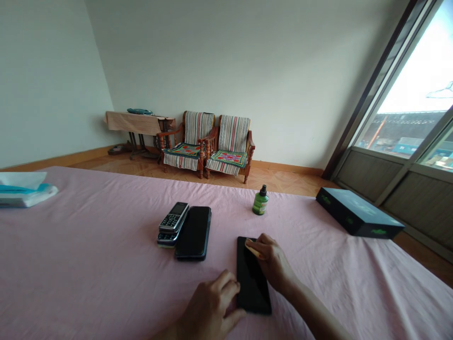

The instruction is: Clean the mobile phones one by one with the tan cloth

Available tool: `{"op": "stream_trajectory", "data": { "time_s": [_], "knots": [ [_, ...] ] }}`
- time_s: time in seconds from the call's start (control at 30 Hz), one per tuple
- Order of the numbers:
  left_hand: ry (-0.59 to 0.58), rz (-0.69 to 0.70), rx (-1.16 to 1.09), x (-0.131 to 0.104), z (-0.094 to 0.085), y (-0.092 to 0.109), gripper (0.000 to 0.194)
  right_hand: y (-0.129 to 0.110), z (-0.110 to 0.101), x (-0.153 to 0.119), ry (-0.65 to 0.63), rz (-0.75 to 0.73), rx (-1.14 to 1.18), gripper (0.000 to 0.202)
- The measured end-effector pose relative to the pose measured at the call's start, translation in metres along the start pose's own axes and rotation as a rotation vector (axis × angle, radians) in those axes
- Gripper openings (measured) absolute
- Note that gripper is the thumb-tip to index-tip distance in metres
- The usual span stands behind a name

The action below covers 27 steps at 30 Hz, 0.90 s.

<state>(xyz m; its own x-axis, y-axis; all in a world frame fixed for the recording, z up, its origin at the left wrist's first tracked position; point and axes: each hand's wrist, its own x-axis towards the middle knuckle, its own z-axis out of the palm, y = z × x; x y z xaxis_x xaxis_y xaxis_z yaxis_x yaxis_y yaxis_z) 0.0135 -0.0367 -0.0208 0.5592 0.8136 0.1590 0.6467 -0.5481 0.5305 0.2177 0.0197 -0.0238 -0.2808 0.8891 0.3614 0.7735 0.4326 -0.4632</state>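
Observation:
A black smartphone [250, 283] lies flat, screen up, on the pink cloth in front of me. My left hand [215, 300] holds its left edge, with curled fingers and the thumb near the lower corner. On the upper part of the screen, my right hand [271, 259] presses a small pale-yellow piece [254, 250], maybe a folded cloth or sponge, mostly covered by the fingers. To the left lies a larger black smartphone [194, 231]. Beside it, a keypad phone [174, 218] rests on another phone [167, 239]. A green bottle with a black cap [260, 202] stands beyond my right hand.
A black box with green markings [357, 215] sits at the right of the pink cloth [88, 264]. At the far left is a tissue pack [26, 194]. Past the far edge stand two wooden armchairs [228, 141] and a covered table [134, 123]; a window is at right.

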Motion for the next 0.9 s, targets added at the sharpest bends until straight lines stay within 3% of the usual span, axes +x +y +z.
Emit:
{"op": "stream_trajectory", "data": {
  "time_s": [0.17, 0.33, 0.47, 0.57, 0.73, 0.9],
  "knots": [
    [0.005, 0.016, 0.010, 0.000, 0.000, -0.001, 0.038, 0.014, 0.009, 0.014, 0.006, 0.022, -0.122, 0.030],
    [0.003, 0.001, 0.004, 0.000, 0.002, -0.001, 0.039, -0.013, -0.003, -0.009, -0.064, -0.025, -0.183, 0.030],
    [-0.023, -0.017, 0.005, 0.002, 0.001, 0.000, 0.035, -0.028, -0.011, -0.022, -0.162, -0.124, -0.075, 0.027],
    [-0.031, -0.014, 0.016, 0.002, -0.001, 0.002, 0.036, -0.016, -0.007, -0.016, -0.134, -0.122, -0.014, 0.027],
    [-0.034, -0.014, 0.010, 0.002, -0.001, 0.001, 0.039, 0.019, 0.008, 0.013, -0.018, 0.022, -0.054, 0.025],
    [-0.042, -0.018, -0.005, 0.002, 0.000, -0.002, 0.041, 0.017, 0.011, 0.012, -0.031, -0.019, -0.088, 0.034]
  ]
}}
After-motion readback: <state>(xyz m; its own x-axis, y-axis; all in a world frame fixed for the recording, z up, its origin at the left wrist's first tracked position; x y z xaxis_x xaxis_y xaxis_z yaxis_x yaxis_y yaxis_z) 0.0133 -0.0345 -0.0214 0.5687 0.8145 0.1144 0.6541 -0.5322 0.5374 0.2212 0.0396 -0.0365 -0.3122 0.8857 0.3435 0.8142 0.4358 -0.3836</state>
